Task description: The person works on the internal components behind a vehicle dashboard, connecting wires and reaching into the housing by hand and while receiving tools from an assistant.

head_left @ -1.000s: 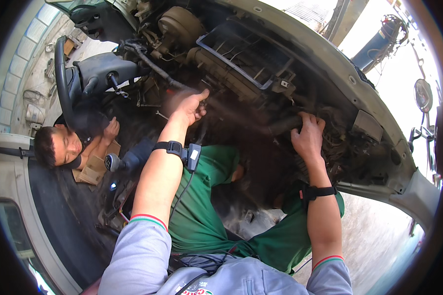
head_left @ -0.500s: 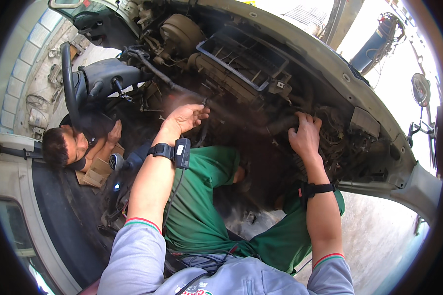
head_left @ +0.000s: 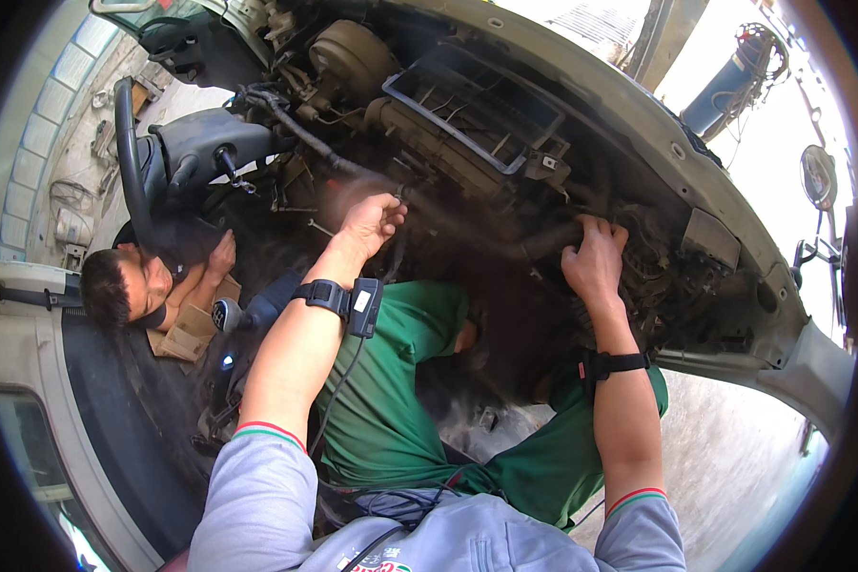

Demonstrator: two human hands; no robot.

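Note:
A long dark bar [head_left: 322, 153] crosses the stripped dashboard area of a vehicle, bending from the steering column toward the right side. My left hand [head_left: 372, 223] is at the middle of this bar, fingers curled and thumb pressed in. Whatever small part it pinches is too hidden to name. At the bar's right end, my right hand [head_left: 595, 257] curls its fingers over the dark tube, with the thumb on the near side. Its fingertips are partly lost against the dark parts behind. Both wrists wear black straps, the left one carrying a small wired box [head_left: 364, 307].
To the left are a steering wheel [head_left: 130, 162], a column with a hanging key [head_left: 242, 181], and a gear knob [head_left: 226, 315]. Another person [head_left: 124, 281] crouches there beside cardboard [head_left: 189, 336]. Ahead sits an open black air-box frame [head_left: 481, 100]; wiring [head_left: 643, 253] crowds the right.
My left hand has rolled slightly and its fingers have curled tighter beside the bar, turning the wrist box. My right hand has hardly moved. The view has shifted a little.

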